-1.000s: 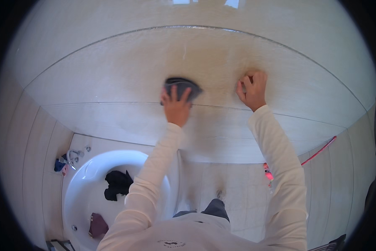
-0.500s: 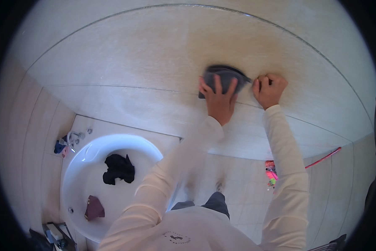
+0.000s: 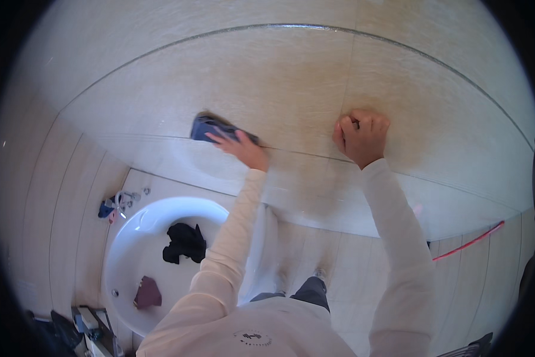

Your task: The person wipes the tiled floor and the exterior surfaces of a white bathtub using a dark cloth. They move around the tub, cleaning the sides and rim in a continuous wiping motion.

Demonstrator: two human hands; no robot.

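One dark cloth (image 3: 205, 128), left hand (image 3: 243, 150) spread open over it, seemingly to press it against the wall (image 3: 267, 77). Right hand (image 3: 365, 138) curled shut; contents, I cannot tell.

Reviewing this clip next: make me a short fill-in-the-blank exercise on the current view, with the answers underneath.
1. Of the left hand and the right hand, only the ____ one is on the dark cloth.
2. A maroon garment and a black garment lie in the white bathtub; the one nearer the tap is ____.
3. The bathtub is on the person's left, while the thin red pole is on the person's ____.

Missing words: left; black; right.
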